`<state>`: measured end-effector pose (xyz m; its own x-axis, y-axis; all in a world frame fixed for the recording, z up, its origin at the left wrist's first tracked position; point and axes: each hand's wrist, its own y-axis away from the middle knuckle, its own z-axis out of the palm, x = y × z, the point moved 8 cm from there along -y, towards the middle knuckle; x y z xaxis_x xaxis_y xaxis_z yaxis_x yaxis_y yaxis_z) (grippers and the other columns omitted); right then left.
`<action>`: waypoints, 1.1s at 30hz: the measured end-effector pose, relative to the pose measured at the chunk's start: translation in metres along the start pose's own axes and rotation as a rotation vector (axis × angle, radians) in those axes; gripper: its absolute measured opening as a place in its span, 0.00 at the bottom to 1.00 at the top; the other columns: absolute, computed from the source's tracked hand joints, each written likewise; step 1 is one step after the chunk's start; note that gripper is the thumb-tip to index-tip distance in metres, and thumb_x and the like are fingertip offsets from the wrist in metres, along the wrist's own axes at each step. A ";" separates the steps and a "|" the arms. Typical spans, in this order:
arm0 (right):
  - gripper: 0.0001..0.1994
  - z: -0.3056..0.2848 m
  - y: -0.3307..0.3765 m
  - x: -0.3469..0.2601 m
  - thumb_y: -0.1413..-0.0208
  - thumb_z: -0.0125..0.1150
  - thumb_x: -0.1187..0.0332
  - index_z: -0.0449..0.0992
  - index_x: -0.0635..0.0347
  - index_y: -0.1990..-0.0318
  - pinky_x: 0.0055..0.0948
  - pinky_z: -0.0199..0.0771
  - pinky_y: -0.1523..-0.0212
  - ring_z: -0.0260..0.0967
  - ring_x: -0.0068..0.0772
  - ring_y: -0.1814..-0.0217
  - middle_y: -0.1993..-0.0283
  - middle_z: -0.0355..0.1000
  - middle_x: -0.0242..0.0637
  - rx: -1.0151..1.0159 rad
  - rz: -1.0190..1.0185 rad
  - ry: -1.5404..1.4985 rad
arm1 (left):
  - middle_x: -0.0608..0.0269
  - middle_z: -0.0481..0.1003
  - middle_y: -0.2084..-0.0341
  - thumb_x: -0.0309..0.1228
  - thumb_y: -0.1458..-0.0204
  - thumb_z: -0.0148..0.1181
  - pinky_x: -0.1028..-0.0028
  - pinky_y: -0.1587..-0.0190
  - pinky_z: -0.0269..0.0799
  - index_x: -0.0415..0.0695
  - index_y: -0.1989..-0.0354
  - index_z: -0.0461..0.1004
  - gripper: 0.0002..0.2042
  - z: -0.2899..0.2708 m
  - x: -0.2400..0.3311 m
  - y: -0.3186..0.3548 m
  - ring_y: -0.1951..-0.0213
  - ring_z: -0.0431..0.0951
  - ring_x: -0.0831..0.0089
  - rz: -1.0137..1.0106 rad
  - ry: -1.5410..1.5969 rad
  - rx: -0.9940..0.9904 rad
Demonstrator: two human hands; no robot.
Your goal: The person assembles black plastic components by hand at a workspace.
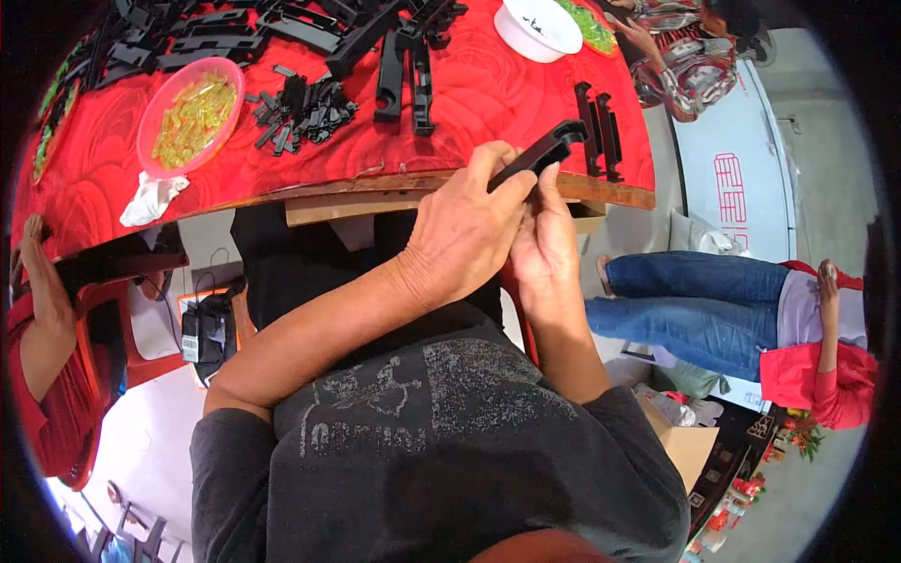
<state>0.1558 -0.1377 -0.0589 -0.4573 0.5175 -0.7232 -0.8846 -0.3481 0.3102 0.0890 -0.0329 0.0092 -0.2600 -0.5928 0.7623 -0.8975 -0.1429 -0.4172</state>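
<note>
Both of my hands are on one long black plastic bar (540, 155), which is tilted up to the right above the table's near edge. My left hand (465, 225) wraps its fingers around the bar's lower end from above. From below, my right hand (544, 239) closes on it, with the thumb pressed near the upper end. My fingers cover the bar's lower part, and I cannot tell whether a small piece is between them. Just beyond the bar, two similar black bars (601, 136) stand side by side at the table's right end.
A red rose-patterned cloth (375, 159) covers the table. On it are a pink bowl (147, 131) of small yellowish pieces, small black clips (305, 111), a heap of black bars (216, 42) and a white bowl (540, 45). People sit to the left, right and far right.
</note>
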 end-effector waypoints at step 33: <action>0.39 0.172 0.115 -0.129 0.31 0.44 0.47 0.37 0.57 0.24 0.46 0.33 0.22 0.21 0.43 0.17 0.19 0.29 0.45 -0.959 -0.043 -0.401 | 0.33 0.66 0.46 0.16 0.56 0.51 0.55 0.44 0.68 0.29 0.41 0.66 0.28 0.013 0.005 -0.005 0.49 0.68 0.40 0.223 -0.097 -0.040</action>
<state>0.0969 -0.1102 0.1758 -0.5793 0.7048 -0.4095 -0.5370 -0.7080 -0.4588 0.0967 -0.0460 0.0088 -0.4196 -0.6795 0.6018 -0.8358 0.0306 -0.5482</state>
